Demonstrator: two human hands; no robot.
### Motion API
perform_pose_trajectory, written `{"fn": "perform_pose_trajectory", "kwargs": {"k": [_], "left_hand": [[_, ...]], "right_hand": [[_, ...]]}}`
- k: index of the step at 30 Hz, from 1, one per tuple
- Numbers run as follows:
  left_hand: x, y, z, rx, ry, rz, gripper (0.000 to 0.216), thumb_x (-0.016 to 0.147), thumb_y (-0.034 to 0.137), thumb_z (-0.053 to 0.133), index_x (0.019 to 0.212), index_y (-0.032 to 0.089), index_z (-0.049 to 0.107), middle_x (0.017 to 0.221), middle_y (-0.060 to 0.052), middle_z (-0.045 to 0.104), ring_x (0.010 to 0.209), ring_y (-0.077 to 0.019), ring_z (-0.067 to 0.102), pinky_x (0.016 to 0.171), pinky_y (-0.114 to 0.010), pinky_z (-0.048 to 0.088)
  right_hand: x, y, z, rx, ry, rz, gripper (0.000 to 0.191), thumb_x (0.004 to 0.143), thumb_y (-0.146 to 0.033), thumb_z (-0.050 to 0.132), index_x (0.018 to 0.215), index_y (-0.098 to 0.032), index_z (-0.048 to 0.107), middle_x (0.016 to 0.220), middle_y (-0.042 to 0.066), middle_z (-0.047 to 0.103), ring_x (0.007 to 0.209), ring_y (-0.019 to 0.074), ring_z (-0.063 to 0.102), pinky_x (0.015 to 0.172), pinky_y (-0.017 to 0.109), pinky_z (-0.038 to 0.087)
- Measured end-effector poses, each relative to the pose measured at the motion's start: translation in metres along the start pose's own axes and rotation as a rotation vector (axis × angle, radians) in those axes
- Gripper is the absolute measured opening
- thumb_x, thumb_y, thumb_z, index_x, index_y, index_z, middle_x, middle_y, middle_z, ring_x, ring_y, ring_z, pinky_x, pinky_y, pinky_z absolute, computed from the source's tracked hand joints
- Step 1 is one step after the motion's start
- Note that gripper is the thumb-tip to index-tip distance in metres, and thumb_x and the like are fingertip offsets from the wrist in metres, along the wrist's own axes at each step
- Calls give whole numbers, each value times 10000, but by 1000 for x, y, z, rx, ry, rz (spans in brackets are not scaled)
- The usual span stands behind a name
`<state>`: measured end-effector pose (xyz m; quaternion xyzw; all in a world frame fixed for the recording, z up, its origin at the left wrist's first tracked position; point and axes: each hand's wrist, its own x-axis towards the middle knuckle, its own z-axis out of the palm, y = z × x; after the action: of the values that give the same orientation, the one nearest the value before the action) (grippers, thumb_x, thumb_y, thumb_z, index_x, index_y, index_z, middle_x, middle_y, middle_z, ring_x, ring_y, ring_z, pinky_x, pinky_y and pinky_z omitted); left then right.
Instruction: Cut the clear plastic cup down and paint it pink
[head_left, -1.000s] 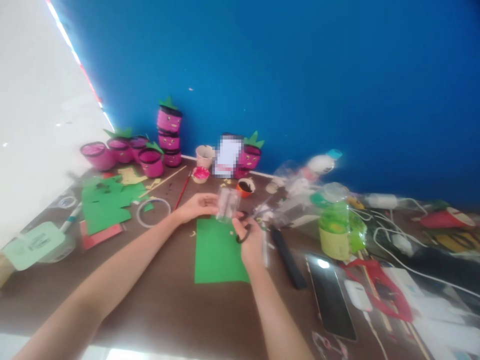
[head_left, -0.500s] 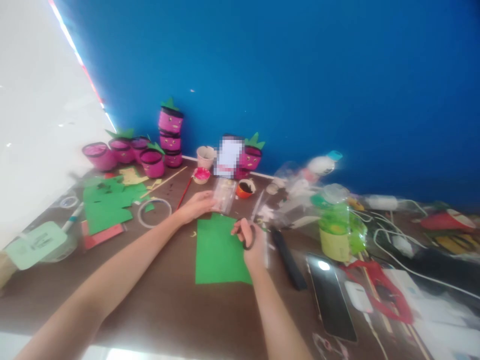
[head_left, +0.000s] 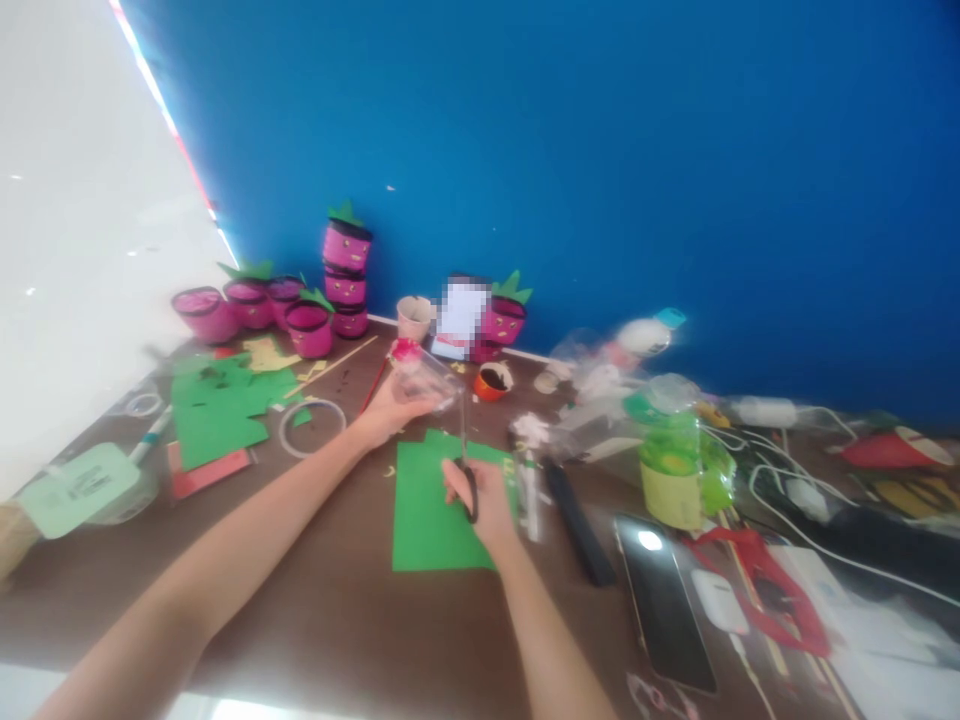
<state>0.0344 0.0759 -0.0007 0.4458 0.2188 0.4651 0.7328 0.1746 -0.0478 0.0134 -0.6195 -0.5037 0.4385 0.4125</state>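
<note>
My left hand (head_left: 391,410) is closed on a clear plastic packet (head_left: 441,382), tilted above the table; whether it is a bag or a box is too blurred to tell. Scissors (head_left: 463,446) are in my right hand (head_left: 489,500), with fingers at the dark handle and the blades pointing away from me, close to the packet's right edge. Below my right hand lies a green sheet (head_left: 429,530). Just beyond the packet, a small cup of pink paint (head_left: 406,349) is partly covered. An orange cup with dark contents (head_left: 491,382) stands to its right.
Pink cups with faces and green leaf tops (head_left: 308,329) stand at the back left. Green scraps (head_left: 217,410) and a tape roll (head_left: 311,428) lie left. A propped phone (head_left: 459,318) leans at the wall. Rightward are a black bar (head_left: 579,525), another phone (head_left: 666,605) and cables.
The plastic packet has tilted and shifted slightly left with my left hand. My right hand has moved left over the green sheet, and the scissor blades now show beside the packet.
</note>
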Motion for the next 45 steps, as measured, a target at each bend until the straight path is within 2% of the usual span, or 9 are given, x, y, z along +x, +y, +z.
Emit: {"fn": "perform_pose_trajectory", "kwargs": {"k": [5, 8, 11, 17, 28, 35, 39, 42, 45], "left_hand": [[0, -7, -1, 17, -53, -4, 859, 549, 218, 788, 1221, 237, 253, 931, -47, 638, 825, -188, 653, 791, -373, 500], [-2, -12, -1, 39, -118, -35, 859, 546, 200, 789, 1195, 244, 229, 920, -48, 635, 811, -199, 660, 770, -380, 506], [-5, -14, 1, 54, -131, -36, 806, 549, 178, 786, 1143, 233, 245, 926, -49, 636, 814, -199, 664, 783, -383, 504], [-7, -12, 6, 123, -69, -13, 776, 519, 181, 799, 1094, 215, 278, 900, -40, 638, 798, -186, 667, 772, -346, 515], [-8, -12, 11, 146, -21, -5, 780, 487, 224, 813, 1052, 214, 277, 891, -40, 629, 794, -218, 668, 766, -392, 511], [-9, -8, 13, 123, -2, -17, 769, 484, 192, 811, 1042, 213, 282, 910, -36, 602, 789, -200, 661, 713, -346, 529], [-9, -9, 9, 77, -14, -5, 744, 482, 168, 814, 1039, 212, 323, 994, -52, 577, 839, -203, 646, 735, -359, 528], [-6, -10, 4, 3, -10, 22, 649, 527, 257, 799, 1023, 194, 385, 1028, -65, 571, 899, -211, 624, 766, -365, 519], [-4, -11, 2, -2, 66, 31, 526, 587, 337, 758, 962, 166, 432, 924, -51, 600, 836, -177, 624, 740, -323, 512]], "right_hand": [[-1, -2, 2, -13, -27, 36, 456, 713, -570, 556, 485, -177, 513, 396, -17, 484, 401, 108, 437, 446, 239, 329], [-1, -5, 2, -24, -24, 26, 467, 711, -587, 540, 489, -177, 505, 413, -14, 488, 413, 108, 436, 453, 238, 326], [-1, -6, 1, -27, -26, -10, 470, 724, -583, 521, 487, -176, 503, 431, -10, 496, 432, 111, 448, 472, 239, 336], [-1, -3, 0, -54, -41, -85, 485, 763, -565, 479, 473, -176, 497, 460, -8, 497, 464, 112, 460, 495, 234, 350], [-2, -2, 3, -51, -11, -80, 500, 776, -555, 462, 444, -180, 462, 438, -19, 447, 437, 95, 417, 464, 224, 318], [-1, -1, 2, -63, -9, -66, 495, 763, -569, 467, 453, -187, 412, 429, -37, 388, 419, 86, 367, 438, 228, 260], [1, 5, 1, -85, 4, -41, 477, 745, -572, 498, 474, -197, 384, 430, -46, 367, 420, 86, 345, 432, 231, 238], [3, 9, -1, -102, 2, -18, 466, 720, -579, 533, 504, -205, 360, 444, -58, 334, 433, 84, 319, 428, 229, 224], [4, 9, -5, -125, -26, -2, 470, 701, -592, 548, 520, -207, 347, 461, -63, 317, 443, 80, 305, 434, 228, 221]]}}
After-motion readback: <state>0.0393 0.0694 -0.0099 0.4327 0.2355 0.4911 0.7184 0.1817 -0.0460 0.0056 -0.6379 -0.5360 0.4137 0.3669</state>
